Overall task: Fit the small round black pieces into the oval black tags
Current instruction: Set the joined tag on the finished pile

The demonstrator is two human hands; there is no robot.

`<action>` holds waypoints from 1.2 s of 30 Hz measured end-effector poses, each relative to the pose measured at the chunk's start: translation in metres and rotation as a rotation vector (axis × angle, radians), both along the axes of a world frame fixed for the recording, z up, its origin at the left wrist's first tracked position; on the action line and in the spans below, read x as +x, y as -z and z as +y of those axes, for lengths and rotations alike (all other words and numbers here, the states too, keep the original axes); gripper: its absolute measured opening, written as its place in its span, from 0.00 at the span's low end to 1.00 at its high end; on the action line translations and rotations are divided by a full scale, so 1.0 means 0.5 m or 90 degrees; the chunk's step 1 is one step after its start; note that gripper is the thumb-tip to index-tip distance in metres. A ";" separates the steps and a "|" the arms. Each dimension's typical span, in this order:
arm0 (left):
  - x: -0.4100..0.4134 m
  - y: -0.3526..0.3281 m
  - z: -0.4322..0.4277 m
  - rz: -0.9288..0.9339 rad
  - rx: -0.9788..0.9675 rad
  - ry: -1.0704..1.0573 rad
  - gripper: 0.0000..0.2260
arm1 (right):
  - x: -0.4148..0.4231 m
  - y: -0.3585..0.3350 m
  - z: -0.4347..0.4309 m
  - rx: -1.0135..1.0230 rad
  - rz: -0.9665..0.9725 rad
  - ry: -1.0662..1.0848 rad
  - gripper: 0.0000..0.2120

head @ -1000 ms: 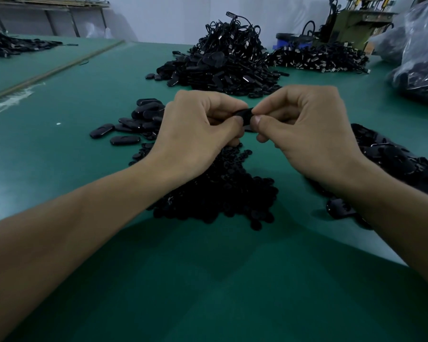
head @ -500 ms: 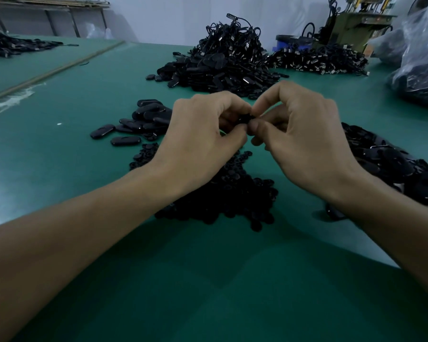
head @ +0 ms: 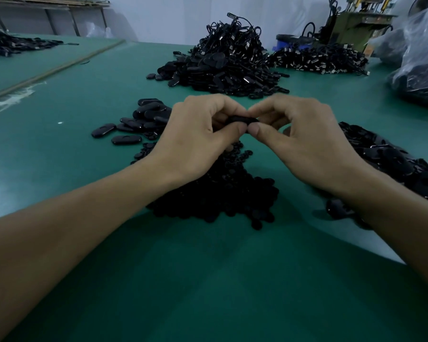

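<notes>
**Head view: tag pinched between both hands, press looks under way**

An oval black plastic tag (head: 242, 119) sits edge-on at the centre of the frame, held above the table between the two hands. The left hand (head: 198, 137) pinches its left end between thumb and curled forefinger. The right hand (head: 304, 141) pinches the right end the same way, and the two thumb tips meet just under the tag. Both grips are pressed together on the tag, with nothing else in them that I can see.

Half a second ago the fingers were bunched over the tag and nearly hid it. Now more of its dark edge shows between forefingers and thumbs, while the hands have stayed at the same spot. I judge that a round piece is being squeezed home or has just seated. The piece itself is hidden, so I cannot tell which.

Directly below the hands lies a heap of small round black pieces (head: 220, 193) on the green table (head: 208, 280). Left of centre is a cluster of glossy oval black tags (head: 143, 119). A mound of dark flat parts (head: 391, 164) spreads at the right edge. A tall heap of black corded tags (head: 225, 60) stands at upper centre.
</notes>
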State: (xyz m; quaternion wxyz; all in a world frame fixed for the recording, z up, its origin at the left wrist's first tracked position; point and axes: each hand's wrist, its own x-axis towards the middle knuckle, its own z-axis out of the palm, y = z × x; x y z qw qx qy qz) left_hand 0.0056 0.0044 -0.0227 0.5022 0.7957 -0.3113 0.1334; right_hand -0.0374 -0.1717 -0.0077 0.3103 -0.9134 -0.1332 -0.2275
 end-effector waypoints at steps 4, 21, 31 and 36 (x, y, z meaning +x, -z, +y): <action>0.009 0.000 0.005 0.073 -0.036 0.017 0.07 | 0.004 -0.002 -0.004 0.107 0.056 -0.026 0.04; 0.004 -0.006 0.004 0.217 -0.142 0.073 0.04 | 0.002 -0.006 -0.003 0.141 0.079 -0.019 0.03; 0.003 -0.011 0.007 0.211 -0.131 0.087 0.04 | 0.002 -0.006 0.002 0.142 0.069 -0.004 0.04; 0.005 -0.013 0.009 0.160 -0.102 0.066 0.04 | -0.001 -0.011 -0.004 0.124 0.073 -0.039 0.04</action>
